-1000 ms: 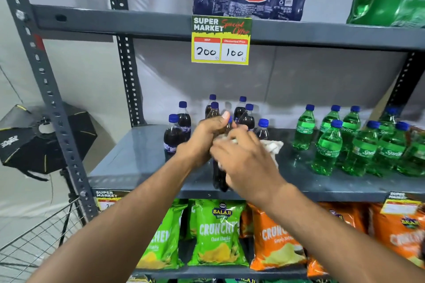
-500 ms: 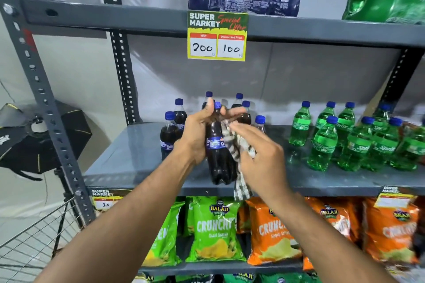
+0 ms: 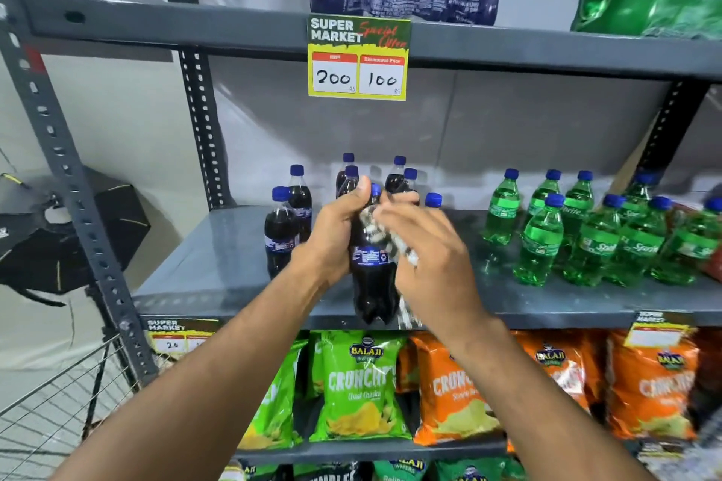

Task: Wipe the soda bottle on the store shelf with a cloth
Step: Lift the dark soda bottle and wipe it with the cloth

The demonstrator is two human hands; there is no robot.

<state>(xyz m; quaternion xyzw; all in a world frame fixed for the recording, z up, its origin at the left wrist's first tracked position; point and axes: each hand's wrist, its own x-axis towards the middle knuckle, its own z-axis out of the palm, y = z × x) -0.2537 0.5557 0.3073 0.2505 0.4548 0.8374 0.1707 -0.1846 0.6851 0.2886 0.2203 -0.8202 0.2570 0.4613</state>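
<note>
Dark soda bottle [image 3: 371, 277] stood upright, left hand [image 3: 336, 234] closed around its left side, right hand [image 3: 429, 258] pressing the checked cloth [image 3: 390, 242] against its right side.

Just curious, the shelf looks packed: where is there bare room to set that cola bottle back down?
The middle shelf is bare on its left end, between the rack post and the cola bottles. Another open strip lies between the cola group and the green bottles. The right end is crowded with green bottles.
</note>
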